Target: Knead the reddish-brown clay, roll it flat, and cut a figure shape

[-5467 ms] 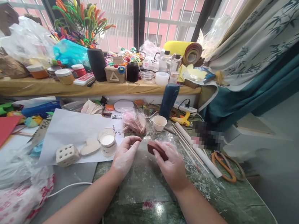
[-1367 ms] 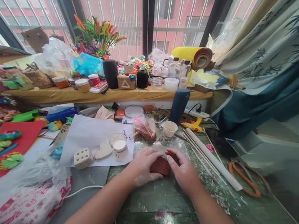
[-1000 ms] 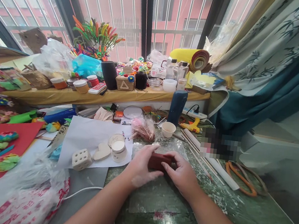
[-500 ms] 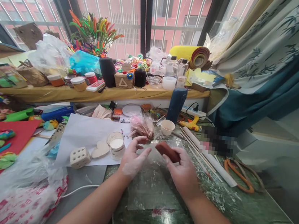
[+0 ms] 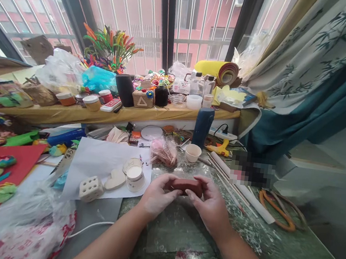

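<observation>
A dark red lump of clay (image 5: 186, 186), flattened into a thick slab, is held between both hands a little above a clear plastic sheet (image 5: 176, 230) on the green table. My left hand (image 5: 157, 195) grips its left end with thumb and fingers closed round it. My right hand (image 5: 211, 203) closes on the right end, fingers curled over the top. White dust covers my left hand.
White paper (image 5: 102, 161) to the left carries a white dice-like block (image 5: 91, 188), a heart shape (image 5: 115, 180) and a small jar (image 5: 134, 178). Behind stand a paper cup (image 5: 193, 152), a blue bottle (image 5: 202, 127) and a glue gun (image 5: 217, 148). Sticks and orange scissors (image 5: 279, 212) lie right.
Half a second ago my left hand was open and off the clay, which only my right hand held. Both hands now grip it together, lower and nearer the table.
</observation>
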{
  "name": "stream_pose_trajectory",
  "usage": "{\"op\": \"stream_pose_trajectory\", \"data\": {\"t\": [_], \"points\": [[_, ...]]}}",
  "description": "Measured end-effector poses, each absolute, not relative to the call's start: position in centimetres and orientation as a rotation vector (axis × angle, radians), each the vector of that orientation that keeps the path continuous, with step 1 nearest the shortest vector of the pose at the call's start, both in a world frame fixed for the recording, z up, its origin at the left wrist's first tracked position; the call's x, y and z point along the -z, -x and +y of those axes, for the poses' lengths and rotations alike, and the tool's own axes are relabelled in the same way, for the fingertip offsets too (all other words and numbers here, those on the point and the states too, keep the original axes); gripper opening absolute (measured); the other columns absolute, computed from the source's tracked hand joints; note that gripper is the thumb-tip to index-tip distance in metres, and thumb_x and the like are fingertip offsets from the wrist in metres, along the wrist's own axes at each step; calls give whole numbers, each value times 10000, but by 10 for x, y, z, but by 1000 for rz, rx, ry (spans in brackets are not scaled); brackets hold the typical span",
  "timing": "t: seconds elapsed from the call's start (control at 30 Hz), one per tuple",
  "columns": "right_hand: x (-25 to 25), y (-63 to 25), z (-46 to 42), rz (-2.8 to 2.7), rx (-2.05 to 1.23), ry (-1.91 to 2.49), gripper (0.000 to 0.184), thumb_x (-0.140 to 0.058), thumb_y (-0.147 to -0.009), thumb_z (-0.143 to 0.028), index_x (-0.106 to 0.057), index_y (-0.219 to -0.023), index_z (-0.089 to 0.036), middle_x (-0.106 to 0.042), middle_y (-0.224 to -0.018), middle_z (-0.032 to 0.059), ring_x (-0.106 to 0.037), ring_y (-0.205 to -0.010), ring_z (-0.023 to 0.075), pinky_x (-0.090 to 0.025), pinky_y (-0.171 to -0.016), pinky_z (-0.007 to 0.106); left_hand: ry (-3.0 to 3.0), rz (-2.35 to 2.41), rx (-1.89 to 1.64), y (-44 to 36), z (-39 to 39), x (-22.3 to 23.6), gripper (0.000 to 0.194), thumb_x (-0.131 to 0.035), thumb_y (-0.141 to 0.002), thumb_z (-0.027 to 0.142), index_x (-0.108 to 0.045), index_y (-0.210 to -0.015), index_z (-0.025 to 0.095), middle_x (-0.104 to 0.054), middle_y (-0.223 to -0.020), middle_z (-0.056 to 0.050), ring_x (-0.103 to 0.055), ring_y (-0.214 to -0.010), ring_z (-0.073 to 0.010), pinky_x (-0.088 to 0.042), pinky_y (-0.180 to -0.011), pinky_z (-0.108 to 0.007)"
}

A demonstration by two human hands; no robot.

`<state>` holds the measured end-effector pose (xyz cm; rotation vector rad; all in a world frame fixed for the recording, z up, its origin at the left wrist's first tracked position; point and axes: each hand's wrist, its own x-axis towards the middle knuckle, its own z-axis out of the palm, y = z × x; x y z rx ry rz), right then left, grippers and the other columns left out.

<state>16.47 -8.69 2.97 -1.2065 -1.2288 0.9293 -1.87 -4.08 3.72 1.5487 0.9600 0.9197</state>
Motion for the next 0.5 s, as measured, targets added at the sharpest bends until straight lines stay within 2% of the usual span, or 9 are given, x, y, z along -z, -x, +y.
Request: {"op": "stream_pose_trajectory", "data": {"t": [0.07,0.13,0.23,0.33,0.5], "points": [[-28,-163,-85,-1163,-1106,1100,546,-793,-777,-471,-631,-1240,-233,-729,-1167,91,-687,-1057,283,-543,-926,412,-1427,887,-936,17,-43,-37,297,-739,-792,273,-645,-1064,201,-726,-1004,-52,-690,-951,-225,-542,-906,-374],[-28,-164,-84,-1197,-1164,1108,498,-784,-785,-492,-688,-1180,-205,-752,-1119,98,-701,-1012,299,-548,-903,421,-1431,885,-943,16,-44,-38,323,-754,-789,286,-643,-1079,197,-720,-1043,-65,-680,-972,-224,-536,-913,-368],[-31,-166,-87,-1202,-957,1222,397,-724,-844,-472,-715,-1143,-213,-763,-1078,90,-703,-978,296,-539,-888,412,-1496,980,-982,17,-43,-40,395,-745,-807,318,-629,-1167,208,-685,-1156,-88,-660,-993,-216,-534,-892,-352],[-33,-168,-90,-1186,-761,1263,344,-656,-887,-435,-684,-1165,-234,-754,-1070,86,-698,-971,279,-538,-880,392,-1457,1084,-1030,19,-40,-42,364,-666,-873,370,-616,-1197,212,-671,-1179,-86,-656,-942,-190,-533,-844,-325],[-30,-169,-81,-1576,-715,1568,216,-685,-816,-377,-708,-969,-227,-725,-914,64,-671,-852,271,-522,-764,388,-1446,1126,-1017,19,-37,-42,295,-617,-909,375,-629,-1151,206,-697,-1138,-67,-673,-927,-188,-533,-870,-339]]}}
